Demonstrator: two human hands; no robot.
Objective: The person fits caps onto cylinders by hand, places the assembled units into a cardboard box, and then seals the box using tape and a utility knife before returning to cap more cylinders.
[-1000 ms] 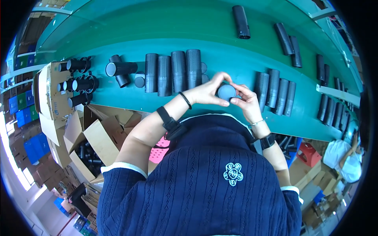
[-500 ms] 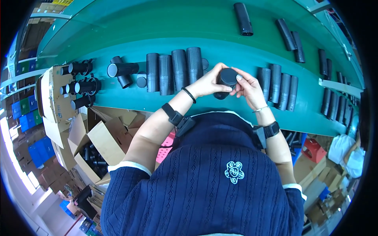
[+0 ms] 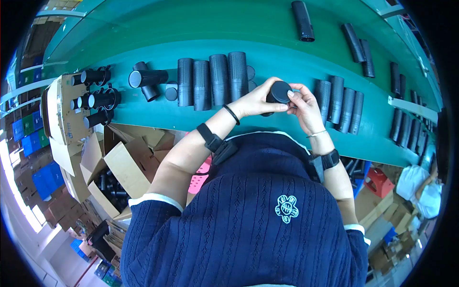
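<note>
A black cylinder (image 3: 278, 92) is held over the near edge of the green worktable (image 3: 162, 112), its flat round end turned up toward me. My left hand (image 3: 256, 101) wraps around its left side, thumb and fingers closed on it. With bent fingers, my right hand (image 3: 306, 109) grips the right edge of the round end, the thumb pressed against the rim. The lower part of the cylinder is mostly hidden by my hands. Left of my hands stand several black perforated tubes (image 3: 219, 79) in a row, with small round black caps (image 3: 250, 73) beside them. More perforated tubes (image 3: 336, 100) are to the right.
Black cylinders with rings (image 3: 103, 99) stand at the far left by a cardboard box (image 3: 67, 110). Two crossed cylinders (image 3: 149, 79) lie nearby. Further tubes (image 3: 303, 21) rest on the raised green back strip. Below the table are an open carton (image 3: 129, 162) and a red stool (image 3: 380, 182).
The cylinder's round end has tilted and shifted slightly right and up. My right hand has closed in, its thumb now pressing the rim. The whole view has shifted a little.
</note>
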